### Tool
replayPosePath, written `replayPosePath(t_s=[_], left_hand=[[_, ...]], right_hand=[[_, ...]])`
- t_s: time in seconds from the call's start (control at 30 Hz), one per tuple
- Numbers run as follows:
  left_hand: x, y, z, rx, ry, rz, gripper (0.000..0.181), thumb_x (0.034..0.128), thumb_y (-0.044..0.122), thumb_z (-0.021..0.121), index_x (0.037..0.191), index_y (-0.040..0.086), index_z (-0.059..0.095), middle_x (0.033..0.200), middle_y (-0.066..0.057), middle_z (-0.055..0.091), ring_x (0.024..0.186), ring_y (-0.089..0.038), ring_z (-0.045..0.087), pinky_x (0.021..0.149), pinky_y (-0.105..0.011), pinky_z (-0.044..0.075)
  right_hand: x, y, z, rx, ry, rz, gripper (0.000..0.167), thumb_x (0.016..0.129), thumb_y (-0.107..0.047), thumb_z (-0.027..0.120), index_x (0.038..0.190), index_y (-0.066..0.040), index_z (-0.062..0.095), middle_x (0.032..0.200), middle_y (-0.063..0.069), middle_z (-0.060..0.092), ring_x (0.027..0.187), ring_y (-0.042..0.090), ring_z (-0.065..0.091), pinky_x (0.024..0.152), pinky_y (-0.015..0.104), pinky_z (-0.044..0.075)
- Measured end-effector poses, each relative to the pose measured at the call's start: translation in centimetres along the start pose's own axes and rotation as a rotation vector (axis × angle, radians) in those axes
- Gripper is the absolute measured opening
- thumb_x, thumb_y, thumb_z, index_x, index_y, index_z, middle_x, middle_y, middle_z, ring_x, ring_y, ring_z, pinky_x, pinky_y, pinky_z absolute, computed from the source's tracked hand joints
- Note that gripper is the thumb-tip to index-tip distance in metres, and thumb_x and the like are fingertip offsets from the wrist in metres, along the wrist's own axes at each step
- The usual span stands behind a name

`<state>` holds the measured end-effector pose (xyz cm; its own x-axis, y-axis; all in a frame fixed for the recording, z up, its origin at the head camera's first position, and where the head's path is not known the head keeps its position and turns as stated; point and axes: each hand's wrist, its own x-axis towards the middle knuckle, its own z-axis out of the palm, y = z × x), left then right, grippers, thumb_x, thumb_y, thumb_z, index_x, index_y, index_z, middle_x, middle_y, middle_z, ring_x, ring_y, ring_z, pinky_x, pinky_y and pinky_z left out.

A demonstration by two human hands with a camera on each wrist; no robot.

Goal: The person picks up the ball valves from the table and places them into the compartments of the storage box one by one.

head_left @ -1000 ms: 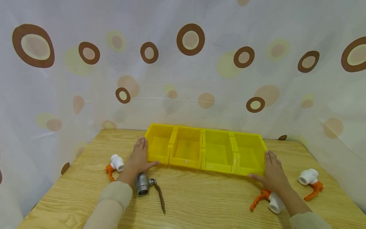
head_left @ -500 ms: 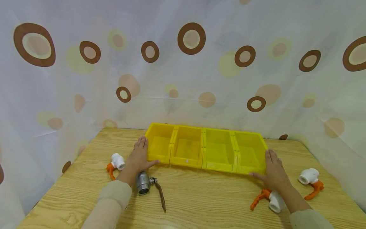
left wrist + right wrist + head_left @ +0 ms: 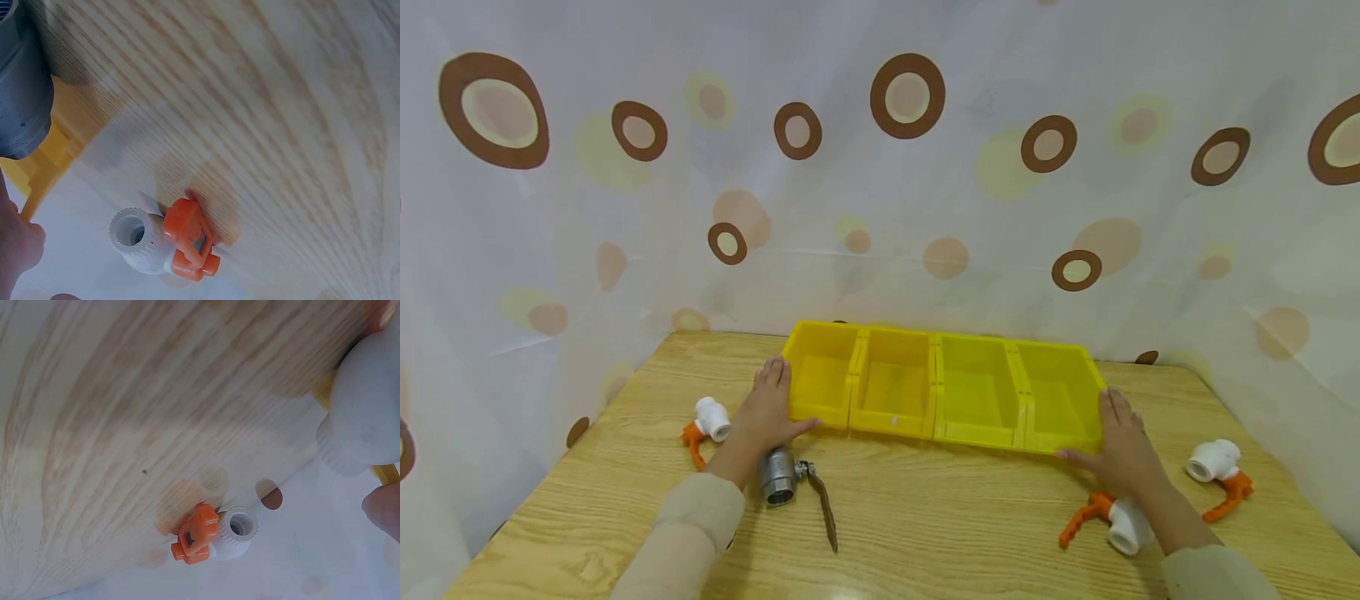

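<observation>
A row of joined yellow bins point(image 3: 895, 427) stands towards the back of the table. My left hand point(image 3: 767, 410) rests against its left end, fingers straight along the side and thumb at the front edge. My right hand point(image 3: 1123, 446) lies the same way on the right end. Just below my left wrist is a metal valve point(image 3: 778, 477) with a brown lever. Beside my right wrist lies a white valve point(image 3: 1129, 527) with an orange handle. The left wrist view shows part of my left hand point(image 3: 22, 247); a fingertip of my right hand point(image 3: 384, 509) shows in the right wrist view.
Another white valve with an orange handle point(image 3: 711, 419) lies left of my left forearm, and one more point(image 3: 1216, 462) is at the right side of the wooden table point(image 3: 940, 517). A patterned curtain point(image 3: 880, 192) hangs behind the table and along its sides.
Both hands keep their places on the ends of the yellow bins. The head view has shifted very slightly; nothing on the table has visibly moved.
</observation>
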<state>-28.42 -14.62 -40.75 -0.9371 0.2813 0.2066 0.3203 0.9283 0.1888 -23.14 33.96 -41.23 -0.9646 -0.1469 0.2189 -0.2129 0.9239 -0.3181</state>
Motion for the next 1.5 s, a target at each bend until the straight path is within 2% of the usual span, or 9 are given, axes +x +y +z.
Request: replayPosePath(t_s=[0.53,0.83,1.17,1.5], left_hand=[[-0.6,0.5,-0.1,-0.011,0.044,-0.008,0.103,0.0769,0.053,0.067,0.139,-0.016,0.023,0.148,-0.031,0.02,0.14,-0.041,0.018,0.114,-0.05,0.017],[-0.7,0.5,-0.1,-0.018,0.022,-0.02,0.103,0.0776,0.052,0.067,0.139,-0.017,0.022,0.148,-0.032,0.019,0.14,-0.042,0.015,0.114,-0.051,0.016],[-0.9,0.6,-0.1,-0.01,0.03,-0.013,0.103,0.0772,0.052,0.067,0.139,-0.017,0.023,0.147,-0.032,0.021,0.139,-0.042,0.018,0.114,-0.051,0.018],[-1.0,0.8,-0.5,-0.017,-0.006,-0.037,0.102,0.0782,0.051,0.067,0.14,-0.017,0.021,0.149,-0.031,0.018,0.14,-0.042,0.016,0.114,-0.05,0.017]], right_hand=[[0.1,0.1,-0.2,0.047,-0.013,0.001,0.117,0.077,-0.052,0.067,0.142,0.016,-0.001,0.148,0.038,-0.003,0.133,0.057,0.002,0.109,0.062,-0.003],[0.2,0.3,-0.2,0.053,-0.023,0.002,0.118,0.075,-0.05,0.071,0.141,0.017,0.0,0.147,0.039,-0.001,0.133,0.056,0.004,0.109,0.063,-0.001],[0.1,0.1,-0.2,0.039,-0.019,0.01,0.118,0.074,-0.051,0.071,0.141,0.017,0.003,0.146,0.04,0.002,0.132,0.057,0.006,0.108,0.064,0.002],[-0.1,-0.2,-0.4,0.036,-0.023,0.009,0.116,0.075,-0.05,0.07,0.142,0.017,0.002,0.146,0.04,0.002,0.131,0.059,0.008,0.107,0.065,0.005]])
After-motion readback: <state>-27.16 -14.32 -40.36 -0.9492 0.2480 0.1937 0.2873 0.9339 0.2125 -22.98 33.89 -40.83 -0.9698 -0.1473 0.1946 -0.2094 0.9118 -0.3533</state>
